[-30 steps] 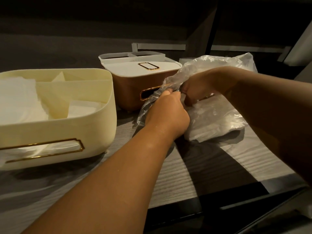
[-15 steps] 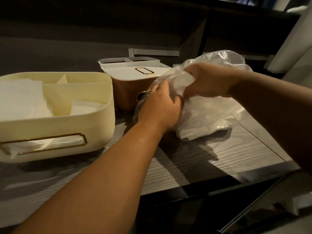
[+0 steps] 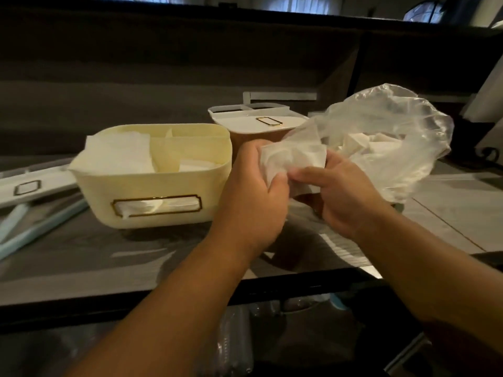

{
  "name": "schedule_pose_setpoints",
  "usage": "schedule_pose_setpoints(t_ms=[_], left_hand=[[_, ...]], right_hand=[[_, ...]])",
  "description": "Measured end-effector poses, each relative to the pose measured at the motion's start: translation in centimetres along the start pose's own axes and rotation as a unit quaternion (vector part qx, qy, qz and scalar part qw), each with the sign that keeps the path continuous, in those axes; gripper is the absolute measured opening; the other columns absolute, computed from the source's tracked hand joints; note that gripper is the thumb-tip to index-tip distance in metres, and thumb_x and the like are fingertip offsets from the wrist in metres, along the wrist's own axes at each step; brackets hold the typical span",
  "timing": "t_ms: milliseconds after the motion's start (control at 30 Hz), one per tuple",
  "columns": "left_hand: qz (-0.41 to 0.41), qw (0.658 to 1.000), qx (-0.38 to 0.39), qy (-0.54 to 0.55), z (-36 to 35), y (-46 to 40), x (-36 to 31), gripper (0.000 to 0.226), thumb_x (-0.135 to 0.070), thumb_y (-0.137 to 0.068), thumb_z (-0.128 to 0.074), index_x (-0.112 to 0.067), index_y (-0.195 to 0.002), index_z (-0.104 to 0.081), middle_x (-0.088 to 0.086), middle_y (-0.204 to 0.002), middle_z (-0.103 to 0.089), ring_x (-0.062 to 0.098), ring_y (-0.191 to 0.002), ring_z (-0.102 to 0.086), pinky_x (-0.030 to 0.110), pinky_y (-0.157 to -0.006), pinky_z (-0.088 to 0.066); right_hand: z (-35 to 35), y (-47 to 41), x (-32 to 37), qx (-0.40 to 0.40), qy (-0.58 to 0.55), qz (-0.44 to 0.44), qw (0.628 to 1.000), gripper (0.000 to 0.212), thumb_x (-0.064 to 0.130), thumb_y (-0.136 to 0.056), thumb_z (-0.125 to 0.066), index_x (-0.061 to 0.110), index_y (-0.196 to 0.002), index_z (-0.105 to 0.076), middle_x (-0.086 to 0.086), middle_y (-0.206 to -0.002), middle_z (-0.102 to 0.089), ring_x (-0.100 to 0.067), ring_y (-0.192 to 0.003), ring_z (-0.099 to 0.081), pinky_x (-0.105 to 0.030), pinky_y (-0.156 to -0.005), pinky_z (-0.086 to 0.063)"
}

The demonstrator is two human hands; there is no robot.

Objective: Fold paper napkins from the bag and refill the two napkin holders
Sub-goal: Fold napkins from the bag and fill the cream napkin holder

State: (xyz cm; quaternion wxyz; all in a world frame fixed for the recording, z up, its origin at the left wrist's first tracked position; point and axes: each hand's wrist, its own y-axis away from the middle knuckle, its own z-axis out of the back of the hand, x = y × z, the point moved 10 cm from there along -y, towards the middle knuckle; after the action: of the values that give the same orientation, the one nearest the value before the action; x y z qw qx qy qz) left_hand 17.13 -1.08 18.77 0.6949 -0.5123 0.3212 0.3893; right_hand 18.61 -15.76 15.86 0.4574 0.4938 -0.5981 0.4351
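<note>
The grey wood-grain table (image 3: pixel 109 248) carries everything, in a dim room with a dark wall behind and pale curtained windows along the top edge. Left of the hands sits the cream napkin holder (image 3: pixel 152 210), lid off, folded napkins in its compartments and showing through its front slot. Just beyond the hands stands the brown napkin holder (image 3: pixel 245 140), its white lid (image 3: pixel 261 123) on. To the right of the right hand slumps the clear plastic bag (image 3: pixel 394 137), open, with more napkins inside. Far left lies a loose white lid (image 3: pixel 30 186).

The left hand (image 3: pixel 253 197) and right hand (image 3: pixel 343 197) both pinch one crumpled white napkin (image 3: pixel 294 159) between them, raised above the table.

The thin paper could tear if the hands pull apart too hard while smoothing it; a careless reach could drag the light bag off the edge.
</note>
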Motion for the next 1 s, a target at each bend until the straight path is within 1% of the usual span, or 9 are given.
schedule_pose_setpoints(t_ms=[100, 233, 300, 467, 600, 733, 800, 900, 1000], left_hand=[[-0.013, 0.996, 0.014, -0.088, 1.6, 1.7, 1.1, 0.037, -0.022, -0.103, -0.052, -0.043, -0.131, -0.038, -0.022, -0.115, -0.046, -0.001, -0.104, -0.053, 0.023, -0.086, -0.054], [0.000, 0.985, 0.054, -0.161, 2.1, 2.8, 2.5, 0.051, -0.014, -0.102, -0.050, -0.045, -0.140, -0.035, -0.016, -0.131, -0.047, 0.003, -0.106, -0.050, 0.016, -0.084, -0.048], [0.010, 0.985, 0.067, -0.159, 2.1, 3.3, 3.0, 0.056, -0.015, -0.102, -0.052, -0.048, -0.143, -0.033, -0.014, -0.135, -0.048, 0.005, -0.106, -0.052, 0.019, -0.085, -0.051], [-0.012, 0.982, 0.061, -0.177, 2.3, 3.4, 3.0, 0.051, -0.017, -0.100, -0.055, -0.047, -0.139, -0.039, -0.017, -0.131, -0.051, 0.004, -0.102, -0.054, 0.016, -0.079, -0.049], [-0.038, 0.977, 0.050, -0.206, 2.1, 3.7, 2.6, 0.040, -0.014, -0.100, -0.054, -0.040, -0.129, -0.046, -0.023, -0.113, -0.045, -0.006, -0.093, -0.052, 0.010, -0.070, -0.047], [-0.051, 0.979, 0.038, -0.194, 2.4, 3.8, 2.1, 0.038, -0.007, -0.097, -0.054, -0.038, -0.117, -0.047, -0.020, -0.099, -0.050, 0.005, -0.079, -0.056, 0.011, -0.058, -0.042], [-0.056, 0.978, 0.028, -0.198, 2.5, 3.9, 1.7, 0.039, -0.009, -0.097, -0.055, -0.037, -0.121, -0.046, -0.019, -0.098, -0.050, 0.005, -0.079, -0.056, 0.017, -0.060, -0.047], [-0.044, 0.976, 0.032, -0.210, 2.4, 4.0, 1.8, 0.044, -0.013, -0.096, -0.058, -0.038, -0.128, -0.042, -0.019, -0.106, -0.050, 0.006, -0.089, -0.058, 0.030, -0.073, -0.058], [-0.046, 0.975, 0.027, -0.214, 2.5, 3.8, 1.9, 0.043, -0.015, -0.095, -0.059, -0.036, -0.129, -0.043, -0.016, -0.112, -0.054, 0.008, -0.095, -0.058, 0.037, -0.079, -0.058]], right_hand=[[-1.7, 0.8, -2.4, 0.036, -0.002, 0.007, 0.999, 0.054, 0.002, -0.083, -0.073, 0.019, -0.132, -0.056, -0.005, -0.121, -0.071, -0.023, -0.111, -0.069, -0.042, -0.091, -0.058], [-3.0, 1.6, -2.6, 0.070, 0.115, 0.079, 0.988, 0.060, 0.001, -0.080, -0.076, 0.027, -0.131, -0.055, -0.003, -0.119, -0.067, -0.021, -0.109, -0.068, -0.041, -0.087, -0.060], [-3.4, 2.0, -2.3, 0.077, 0.153, 0.115, 0.978, 0.063, -0.001, -0.079, -0.076, 0.030, -0.131, -0.056, -0.003, -0.120, -0.065, -0.020, -0.108, -0.068, -0.042, -0.084, -0.061], [-3.4, 2.2, -1.5, 0.069, 0.190, 0.161, 0.966, 0.069, 0.010, -0.076, -0.074, 0.049, -0.131, -0.057, 0.001, -0.134, -0.056, -0.022, -0.116, -0.062, -0.041, -0.087, -0.060], [-2.9, 2.4, -1.1, 0.041, 0.214, 0.189, 0.957, 0.067, 0.020, -0.074, -0.071, 0.053, -0.130, -0.055, 0.003, -0.136, -0.055, -0.025, -0.122, -0.058, -0.047, -0.092, -0.057], [-2.1, 2.7, -0.4, 0.017, 0.181, 0.217, 0.959, 0.064, 0.023, -0.079, -0.072, 0.045, -0.136, -0.054, 0.011, -0.121, -0.058, -0.017, -0.109, -0.063, -0.035, -0.085, -0.058], [-2.0, 2.9, -0.2, 0.015, 0.181, 0.230, 0.956, 0.062, 0.018, -0.085, -0.071, 0.043, -0.139, -0.052, 0.013, -0.118, -0.058, -0.014, -0.105, -0.063, -0.030, -0.081, -0.057], [-2.2, 3.0, -0.2, 0.017, 0.195, 0.236, 0.952, 0.057, 0.011, -0.091, -0.066, 0.043, -0.137, -0.055, 0.008, -0.123, -0.057, -0.014, -0.110, -0.062, -0.033, -0.086, -0.057], [-2.4, 3.0, -0.1, -0.001, 0.235, 0.238, 0.942, 0.041, 0.013, -0.099, -0.057, 0.041, -0.127, -0.065, 0.012, -0.121, -0.058, -0.004, -0.110, -0.059, -0.027, -0.092, -0.053]])
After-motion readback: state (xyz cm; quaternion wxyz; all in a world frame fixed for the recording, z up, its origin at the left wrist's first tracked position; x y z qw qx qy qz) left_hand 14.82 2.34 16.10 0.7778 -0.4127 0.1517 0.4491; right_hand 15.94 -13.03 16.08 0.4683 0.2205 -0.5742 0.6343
